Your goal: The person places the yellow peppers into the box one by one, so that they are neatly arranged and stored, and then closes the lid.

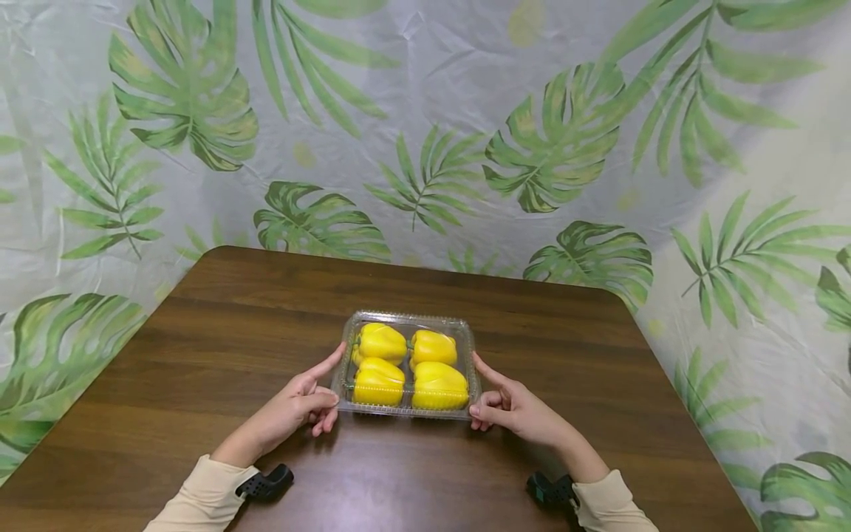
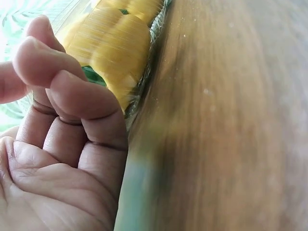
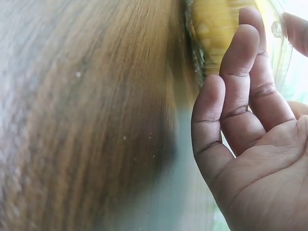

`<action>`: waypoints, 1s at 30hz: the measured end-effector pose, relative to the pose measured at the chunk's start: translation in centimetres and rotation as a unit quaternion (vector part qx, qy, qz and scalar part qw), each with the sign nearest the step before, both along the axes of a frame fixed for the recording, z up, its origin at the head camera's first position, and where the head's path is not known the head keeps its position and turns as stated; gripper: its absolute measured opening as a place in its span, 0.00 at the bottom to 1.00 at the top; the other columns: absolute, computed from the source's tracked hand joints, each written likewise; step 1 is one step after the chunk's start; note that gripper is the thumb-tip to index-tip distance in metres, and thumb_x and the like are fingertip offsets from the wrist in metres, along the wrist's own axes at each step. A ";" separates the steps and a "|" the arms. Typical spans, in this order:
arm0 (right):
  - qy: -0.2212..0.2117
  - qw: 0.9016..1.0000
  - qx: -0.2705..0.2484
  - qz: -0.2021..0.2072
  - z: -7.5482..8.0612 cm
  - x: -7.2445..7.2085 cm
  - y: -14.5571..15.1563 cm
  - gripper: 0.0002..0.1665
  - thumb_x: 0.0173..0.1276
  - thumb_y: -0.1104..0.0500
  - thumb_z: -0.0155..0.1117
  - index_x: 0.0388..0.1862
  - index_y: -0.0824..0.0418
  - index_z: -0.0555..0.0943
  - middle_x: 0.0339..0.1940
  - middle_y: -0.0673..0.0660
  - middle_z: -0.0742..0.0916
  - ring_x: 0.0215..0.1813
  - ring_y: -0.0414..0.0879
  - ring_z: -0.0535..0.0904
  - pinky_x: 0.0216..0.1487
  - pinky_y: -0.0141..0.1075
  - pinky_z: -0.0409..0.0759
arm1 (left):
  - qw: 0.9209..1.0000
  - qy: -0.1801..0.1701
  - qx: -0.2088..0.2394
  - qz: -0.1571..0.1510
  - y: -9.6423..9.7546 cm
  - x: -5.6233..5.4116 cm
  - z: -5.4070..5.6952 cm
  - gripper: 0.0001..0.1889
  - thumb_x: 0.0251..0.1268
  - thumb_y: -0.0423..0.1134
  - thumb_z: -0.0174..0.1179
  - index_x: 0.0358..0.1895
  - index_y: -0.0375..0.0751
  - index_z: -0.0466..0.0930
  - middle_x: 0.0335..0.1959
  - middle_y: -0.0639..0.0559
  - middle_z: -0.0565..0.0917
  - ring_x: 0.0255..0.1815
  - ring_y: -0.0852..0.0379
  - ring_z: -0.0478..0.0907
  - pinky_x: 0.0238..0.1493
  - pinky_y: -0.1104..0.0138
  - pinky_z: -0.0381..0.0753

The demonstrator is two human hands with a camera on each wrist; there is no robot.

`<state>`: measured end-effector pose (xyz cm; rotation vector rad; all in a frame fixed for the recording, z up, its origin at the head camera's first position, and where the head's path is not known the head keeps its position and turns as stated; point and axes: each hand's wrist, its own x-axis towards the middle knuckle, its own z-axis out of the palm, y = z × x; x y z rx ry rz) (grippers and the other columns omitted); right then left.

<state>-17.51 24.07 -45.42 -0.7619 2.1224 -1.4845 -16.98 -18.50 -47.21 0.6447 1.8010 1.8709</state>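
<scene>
A clear plastic clamshell container with a ridged rim lies at the middle of the table, its lid down. Inside sit several yellow bell peppers in two rows, with a green stem showing in the left wrist view. My left hand holds the container's left side, index finger along the edge and thumb at the front corner. On the opposite side, my right hand grips the same way. The remaining fingers of both hands curl loosely beside the container, as the wrist views show.
The brown wooden table has rounded far corners. A pale cloth printed with green leaves hangs behind and around it. Each wrist wears a black band over a cream sleeve.
</scene>
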 end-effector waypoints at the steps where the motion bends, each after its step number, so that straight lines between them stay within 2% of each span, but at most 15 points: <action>1: 0.001 1.000 0.001 -0.001 0.0 0.0 0.0 0.54 0.83 0.60 0.62 0.92 0.57 0.37 0.37 0.75 0.89 0.42 0.60 0.88 0.47 0.39 0.90 | 1.000 0.001 -0.001 0.000 0.0 0.0 0.0 0.44 0.83 0.30 0.49 0.90 0.49 0.32 0.22 0.54 0.82 0.21 0.63 0.75 0.28 0.72 0.78; 21: 0.007 1.000 0.003 -0.001 -0.2 0.1 0.0 0.54 0.83 0.61 0.62 0.92 0.55 0.38 0.38 0.73 0.90 0.43 0.62 0.88 0.48 0.39 0.90 | 1.000 0.002 0.004 -0.011 -0.3 0.1 0.0 0.45 0.83 0.31 0.50 0.90 0.47 0.31 0.22 0.54 0.84 0.22 0.64 0.77 0.29 0.72 0.79; 30: -0.001 1.000 0.005 -0.005 0.0 0.2 -0.1 0.54 0.83 0.60 0.62 0.92 0.55 0.38 0.39 0.73 0.90 0.42 0.60 0.89 0.48 0.40 0.90 | 1.000 0.015 0.015 -0.008 0.0 0.1 0.1 0.46 0.81 0.29 0.51 0.89 0.43 0.31 0.20 0.54 0.83 0.20 0.64 0.76 0.27 0.73 0.78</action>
